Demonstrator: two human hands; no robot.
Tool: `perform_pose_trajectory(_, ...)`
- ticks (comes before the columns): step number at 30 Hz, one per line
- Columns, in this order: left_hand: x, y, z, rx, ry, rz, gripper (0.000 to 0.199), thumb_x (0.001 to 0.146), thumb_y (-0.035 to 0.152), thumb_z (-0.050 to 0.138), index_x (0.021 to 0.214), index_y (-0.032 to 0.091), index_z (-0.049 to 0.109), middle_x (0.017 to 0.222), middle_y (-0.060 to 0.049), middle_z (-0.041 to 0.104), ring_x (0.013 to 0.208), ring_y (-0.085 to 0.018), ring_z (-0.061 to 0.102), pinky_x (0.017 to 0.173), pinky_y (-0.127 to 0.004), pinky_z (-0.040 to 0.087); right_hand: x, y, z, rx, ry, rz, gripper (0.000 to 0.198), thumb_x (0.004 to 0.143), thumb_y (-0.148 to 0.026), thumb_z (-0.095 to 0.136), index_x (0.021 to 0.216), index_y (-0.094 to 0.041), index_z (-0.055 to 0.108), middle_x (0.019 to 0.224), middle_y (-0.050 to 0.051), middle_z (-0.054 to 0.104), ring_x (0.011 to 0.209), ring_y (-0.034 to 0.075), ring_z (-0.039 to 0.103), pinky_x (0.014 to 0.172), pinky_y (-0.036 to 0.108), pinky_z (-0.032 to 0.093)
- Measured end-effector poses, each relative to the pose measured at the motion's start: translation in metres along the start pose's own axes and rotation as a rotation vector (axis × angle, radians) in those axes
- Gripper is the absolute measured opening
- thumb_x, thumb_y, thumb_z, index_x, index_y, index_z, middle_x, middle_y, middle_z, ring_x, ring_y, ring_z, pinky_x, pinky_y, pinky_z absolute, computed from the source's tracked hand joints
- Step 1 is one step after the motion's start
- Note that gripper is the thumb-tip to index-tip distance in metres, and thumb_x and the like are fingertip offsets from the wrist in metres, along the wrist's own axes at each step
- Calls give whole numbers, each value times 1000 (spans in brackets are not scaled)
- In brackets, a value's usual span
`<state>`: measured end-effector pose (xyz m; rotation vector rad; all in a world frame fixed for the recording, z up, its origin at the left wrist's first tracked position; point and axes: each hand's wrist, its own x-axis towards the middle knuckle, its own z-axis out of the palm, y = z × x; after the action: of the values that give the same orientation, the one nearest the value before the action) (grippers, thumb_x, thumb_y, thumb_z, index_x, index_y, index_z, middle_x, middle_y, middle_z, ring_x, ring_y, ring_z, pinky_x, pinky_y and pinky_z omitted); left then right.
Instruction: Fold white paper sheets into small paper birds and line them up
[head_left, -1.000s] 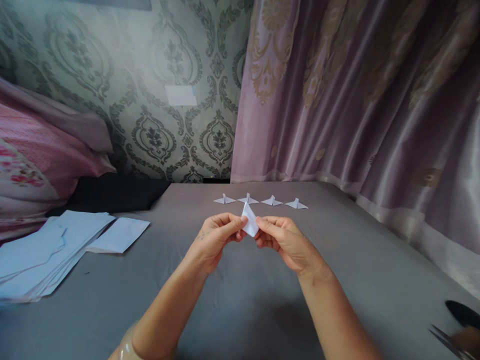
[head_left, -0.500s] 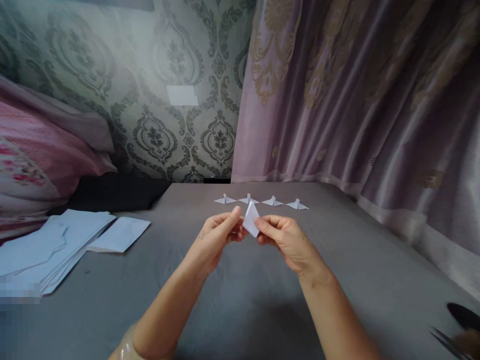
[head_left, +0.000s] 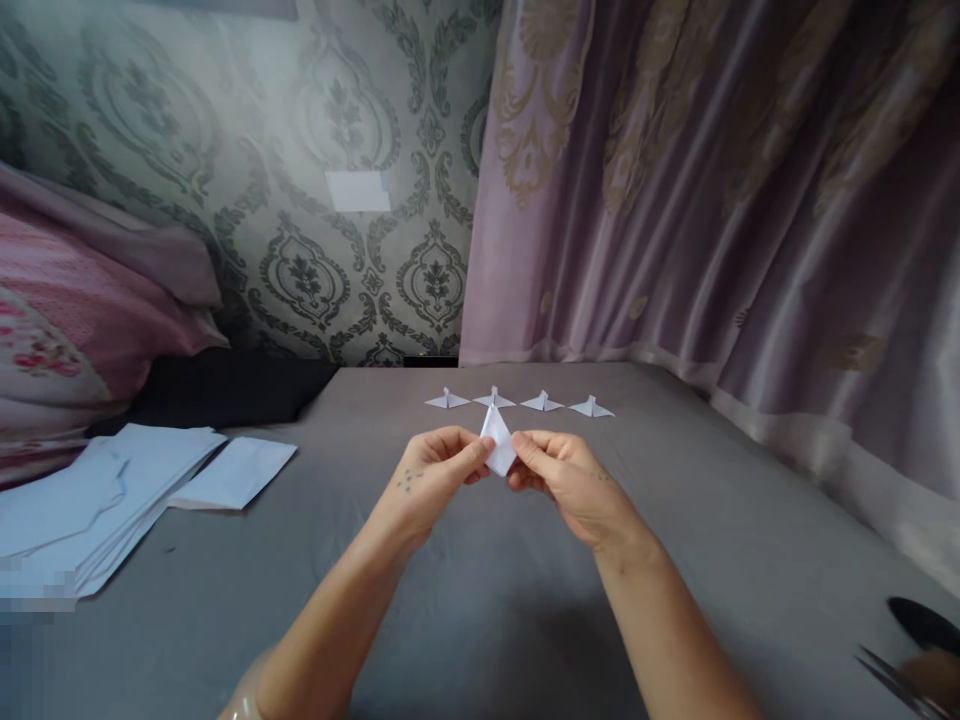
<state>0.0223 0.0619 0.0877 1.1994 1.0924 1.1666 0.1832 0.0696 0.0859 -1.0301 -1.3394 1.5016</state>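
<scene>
A small kite-shaped piece of folded white paper is held upright between my two hands, above the grey surface. My left hand pinches its left edge, the thumb lying on the front face. On the opposite edge, my right hand grips the paper between thumb and fingers. Fingers behind the paper are partly hidden. Just beyond the hands, several folded paper birds stand in a row with their wings spread.
Stacked white paper sheets lie at the left, beside a smaller folded white paper. Behind them is a flat black item. Scissors lie at the lower right near a dark object. A curtain borders the right side.
My left thumb has come down onto the front of the folded paper; before, it was raised off it. The paper has shifted slightly left and turned a little. The view has moved slightly.
</scene>
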Motion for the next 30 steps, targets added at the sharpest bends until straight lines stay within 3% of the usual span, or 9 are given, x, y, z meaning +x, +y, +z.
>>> perform_pose_trajectory(4, 0, 0, -2, 83, 22, 50, 27, 74, 38, 68, 64, 14, 62, 59, 1, 58, 57, -10, 48, 57, -22, 36, -2, -4, 2, 35, -31, 7, 42, 84, -54, 55, 79, -16, 71, 75, 5, 68, 64, 11, 57, 68, 27, 46)
perform_pose_trajectory(8, 0, 0, -1, 138, 11, 89, 27, 76, 40, 65, 68, 14, 63, 63, -1, 61, 61, -12, 52, 58, -23, 38, 0, -2, 4, -50, 14, -51, 29, 74, -47, 71, 77, -17, 70, 76, 3, 69, 69, 12, 58, 68, 27, 46)
perform_pose_trajectory(12, 0, 1, 1, 95, -16, 91, 28, 78, 41, 65, 67, 14, 65, 64, -1, 62, 63, -12, 53, 62, -23, 41, 0, -1, 5, -84, 103, -92, 26, 72, -43, 73, 73, -17, 69, 69, 2, 68, 64, 12, 56, 63, 26, 46)
perform_pose_trajectory(18, 2, -1, -2, 43, -98, 72, 27, 73, 41, 69, 71, 14, 66, 67, 0, 63, 64, -11, 53, 65, -23, 41, -1, -4, 4, -107, 91, -134, 21, 75, -39, 70, 74, -18, 70, 68, 1, 68, 62, 11, 56, 61, 24, 45)
perform_pose_trajectory(22, 13, -20, -5, 138, -91, 29, 31, 75, 44, 64, 68, 15, 60, 59, 3, 53, 57, -9, 45, 58, -22, 35, 12, 15, 1, -189, 98, -49, 27, 77, -43, 65, 72, -16, 68, 64, 0, 64, 56, 9, 53, 61, 24, 44)
perform_pose_trajectory(25, 17, -48, -8, 336, -147, -96, 32, 76, 45, 55, 64, 16, 54, 55, 4, 47, 52, -9, 40, 53, -21, 31, 16, 42, 0, -328, 109, 130, 26, 79, -37, 62, 66, -15, 63, 58, -1, 61, 50, 8, 50, 55, 21, 40)
perform_pose_trajectory(30, -5, -85, -14, 487, -267, -219, 33, 74, 43, 53, 56, 15, 55, 48, 2, 47, 44, -9, 38, 46, -22, 25, -12, 79, 1, -491, 63, 259, 25, 81, -25, 57, 60, -14, 62, 53, 0, 60, 45, 8, 46, 49, 20, 35)
